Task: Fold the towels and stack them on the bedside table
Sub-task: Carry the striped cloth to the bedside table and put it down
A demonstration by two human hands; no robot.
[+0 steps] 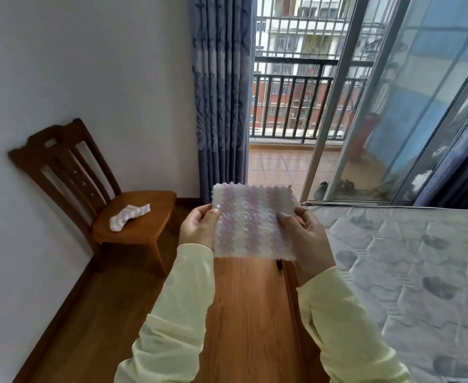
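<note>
Head view: towel (252, 221) pinched between both hands' fingers (216, 214), thumbs in front.

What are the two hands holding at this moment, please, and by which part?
One striped towel, spread upright: the left hand pinches its left edge, the right hand its right edge.

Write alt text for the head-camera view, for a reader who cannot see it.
The left hand and right hand hold a purple-and-white striped towel by its sides above a wooden bedside table. A second towel lies crumpled on a wooden chair at left; a mattress is at right.
</note>
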